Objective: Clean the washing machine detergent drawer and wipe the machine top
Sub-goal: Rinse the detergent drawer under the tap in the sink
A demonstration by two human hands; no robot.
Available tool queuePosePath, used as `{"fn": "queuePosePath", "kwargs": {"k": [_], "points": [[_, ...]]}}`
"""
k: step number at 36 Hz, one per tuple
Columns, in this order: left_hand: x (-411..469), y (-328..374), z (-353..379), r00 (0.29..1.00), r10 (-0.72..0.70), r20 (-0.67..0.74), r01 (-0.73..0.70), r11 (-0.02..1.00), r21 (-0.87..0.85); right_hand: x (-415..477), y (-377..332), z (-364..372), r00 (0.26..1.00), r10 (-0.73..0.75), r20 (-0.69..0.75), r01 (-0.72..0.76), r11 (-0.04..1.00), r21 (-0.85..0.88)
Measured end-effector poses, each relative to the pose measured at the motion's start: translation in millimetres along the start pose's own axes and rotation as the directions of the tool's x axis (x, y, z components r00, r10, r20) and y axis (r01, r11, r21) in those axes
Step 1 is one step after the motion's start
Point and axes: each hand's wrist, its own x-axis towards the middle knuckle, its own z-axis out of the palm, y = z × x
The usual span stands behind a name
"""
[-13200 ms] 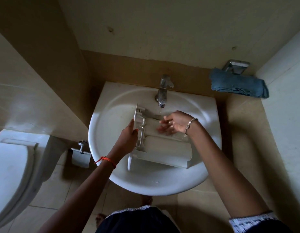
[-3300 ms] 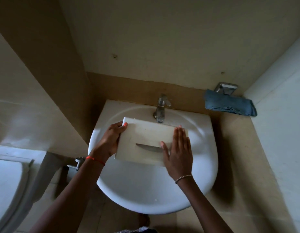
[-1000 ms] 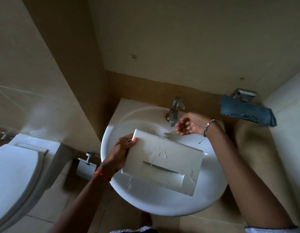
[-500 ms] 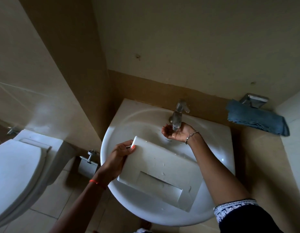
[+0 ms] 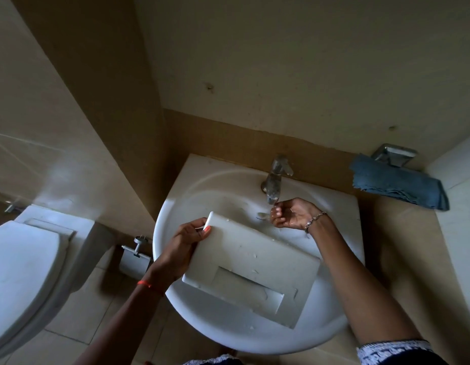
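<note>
The left hand (image 5: 186, 246) grips the far left corner of the detergent drawer (image 5: 257, 259), thumb and fingers clamped on its edge. It holds the drawer front face up, slanted over the white sink (image 5: 202, 321). The right hand (image 5: 291, 214), which lay flat on that face a few seconds ago, has left it and now sits palm up at the tap (image 5: 274, 177), fingers loosely cupped and wet, holding nothing. Droplets bead on the drawer's face, so it looks like a rinse by scooped water is under way. The machine top is not in view, and a blue cloth (image 5: 397, 184) lies folded nearby.
</note>
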Motion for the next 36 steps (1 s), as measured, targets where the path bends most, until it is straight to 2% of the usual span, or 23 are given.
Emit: {"fn": "queuePosePath", "kwargs": {"k": [3, 6, 9, 12, 14, 21, 25, 28, 30, 32, 34, 36], "points": [[2.6, 3.4, 1.9, 1.000, 0.011, 0.005, -0.011, 1.000, 0.000, -25.9, -7.8, -0.7, 0.999, -0.035, 0.012, 0.035, 0.998, -0.051], [5.4, 5.6, 5.3, 1.000, 0.017, 0.019, -0.017, 1.000, -0.004, -62.6, -15.9, 6.4, 0.996, -0.084, 0.014, 0.085, 0.961, -0.264], [8.0, 5.8, 6.9, 1.000, 0.009, 0.027, -0.008, 1.000, -0.007, -95.9, -17.7, 17.0, 0.984, -0.176, -0.011, 0.140, 0.814, -0.564], [10.5, 4.2, 7.8, 1.000, 0.008, 0.030, -0.007, 1.000, -0.018, -115.5, -11.4, 21.4, 0.965, -0.258, -0.037, 0.141, 0.636, -0.758], [10.9, 4.4, 9.5, 1.000, 0.012, 0.024, -0.012, 1.000, -0.016, -121.7, -5.0, 20.3, 0.955, -0.291, -0.065, 0.116, 0.564, -0.818], [9.1, 5.7, 9.4, 0.999, 0.026, 0.031, -0.025, 0.999, -0.024, -131.2, 7.5, 17.2, 0.927, -0.345, -0.145, 0.030, 0.454, -0.890], [9.0, 3.3, 5.7, 0.999, 0.033, 0.021, -0.032, 0.999, -0.039, -125.9, 1.9, 13.3, 0.894, -0.418, -0.161, 0.105, 0.545, -0.832], [7.6, 1.9, 6.7, 0.999, 0.041, 0.007, -0.040, 0.999, -0.023, -106.3, -3.0, 14.0, 0.884, -0.423, -0.198, 0.168, 0.684, -0.710], [6.3, 1.9, 8.8, 0.999, 0.043, -0.005, -0.043, 0.999, -0.012, -83.7, -4.3, 15.2, 0.898, -0.362, -0.249, 0.151, 0.786, -0.599], [4.9, 1.6, 9.9, 0.999, 0.044, -0.014, -0.044, 0.999, -0.011, -60.2, -4.3, 18.5, 0.934, -0.247, -0.260, 0.109, 0.886, -0.451], [4.1, 1.2, 10.5, 0.999, 0.048, -0.019, -0.048, 0.999, -0.008, -38.4, -4.6, 21.6, 0.963, -0.147, -0.225, 0.094, 0.969, -0.230], [3.8, -0.1, 10.3, 0.998, 0.054, -0.020, -0.054, 0.998, -0.010, -20.1, -5.4, 24.9, 0.970, -0.104, -0.220, 0.104, 0.995, -0.012]]}}
